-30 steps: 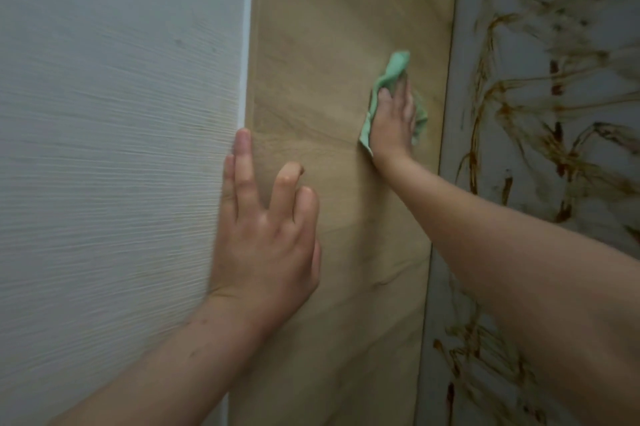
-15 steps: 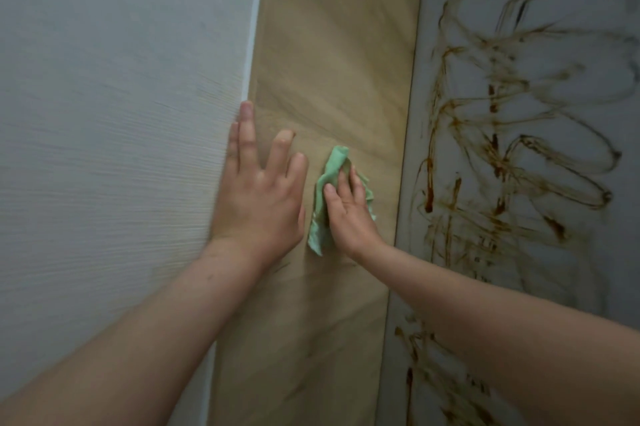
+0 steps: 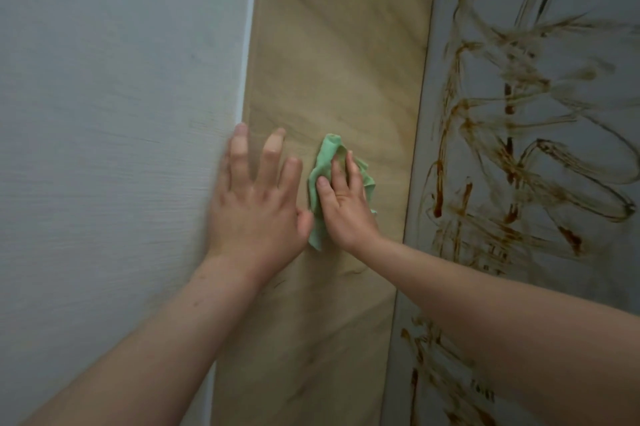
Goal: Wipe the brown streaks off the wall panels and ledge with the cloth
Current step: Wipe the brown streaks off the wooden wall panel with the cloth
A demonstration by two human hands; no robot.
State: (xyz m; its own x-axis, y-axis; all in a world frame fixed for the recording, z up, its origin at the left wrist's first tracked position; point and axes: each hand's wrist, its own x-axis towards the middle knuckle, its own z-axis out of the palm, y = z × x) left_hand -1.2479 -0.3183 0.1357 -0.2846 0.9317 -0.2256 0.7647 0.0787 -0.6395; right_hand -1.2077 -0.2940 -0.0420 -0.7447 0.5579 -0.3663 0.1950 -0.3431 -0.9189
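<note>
A crumpled green cloth (image 3: 323,162) lies against the tan wood-grain panel (image 3: 343,45) in the middle of the view. My right hand (image 3: 341,204) presses it flat on the panel with straight fingers. My left hand (image 3: 256,204) rests open on the same panel just left of the cloth, fingers spread, its thumb touching the cloth's lower edge. The grey panel (image 3: 568,270) on the right is covered with brown streaks (image 3: 512,155). A few thin dark marks (image 3: 353,271) show on the tan panel below my right wrist.
A pale textured wall panel (image 3: 104,148) fills the left side, with a white trim strip (image 3: 247,55) between it and the tan panel. Both forearms reach in from the bottom of the view.
My right hand brought the cloth down from high on the tan panel to beside my left hand a second ago. Over the last half second both hands have barely moved.
</note>
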